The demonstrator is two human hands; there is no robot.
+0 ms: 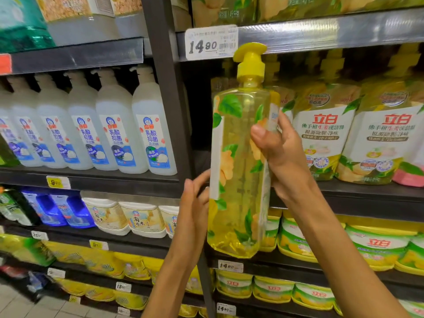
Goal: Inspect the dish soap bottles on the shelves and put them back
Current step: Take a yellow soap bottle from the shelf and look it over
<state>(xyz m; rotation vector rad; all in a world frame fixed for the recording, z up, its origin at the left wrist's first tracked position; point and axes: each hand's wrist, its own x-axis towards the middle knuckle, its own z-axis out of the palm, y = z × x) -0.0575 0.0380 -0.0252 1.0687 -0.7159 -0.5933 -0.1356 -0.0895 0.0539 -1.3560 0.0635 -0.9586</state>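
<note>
**Yellow pump bottle held off shelf, in front of dark upright post**

Head view: the right hand (278, 145) is grasping the dish soap bottle (238, 171) at mid-height, thumb across its near face. The left hand (195, 198) is lying released, straight fingers touching the bottle's lower left edge. The bottle is standing upright, just right of the post (169, 106): clear yellow liquid, green leaf and flower label, yellow pump cap. White bottles (91, 125) are sitting left of the post.
</note>
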